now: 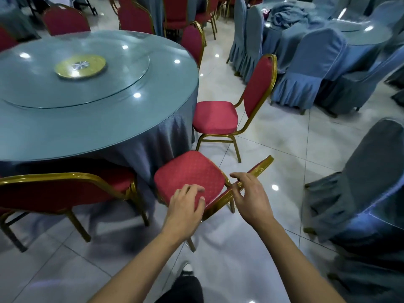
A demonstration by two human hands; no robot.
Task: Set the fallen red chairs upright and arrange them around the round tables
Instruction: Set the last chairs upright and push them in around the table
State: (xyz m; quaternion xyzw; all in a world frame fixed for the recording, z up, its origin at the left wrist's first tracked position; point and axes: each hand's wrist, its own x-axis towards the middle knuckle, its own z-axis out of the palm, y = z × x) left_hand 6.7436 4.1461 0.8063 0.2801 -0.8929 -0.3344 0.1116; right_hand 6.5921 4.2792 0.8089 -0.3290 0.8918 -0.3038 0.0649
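Beside the round table (94,119), both hands hovered unclenched — left hand (185,207), right hand (251,197) — over the red chair (190,173); its stiff gold frame likely offered the firmest hold.

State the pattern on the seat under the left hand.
Red seat with small gold dots, clearest in the head view.

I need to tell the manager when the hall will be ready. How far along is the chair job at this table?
Done: several upright red chairs with gold frames already ring the round table under its blue-grey cloth.
In hand: the nearest red chair stands on its legs by the table; the left hand rests on its seat, the right hand is at its backrest.
Left: nudging it into line; no fallen chair shows here.
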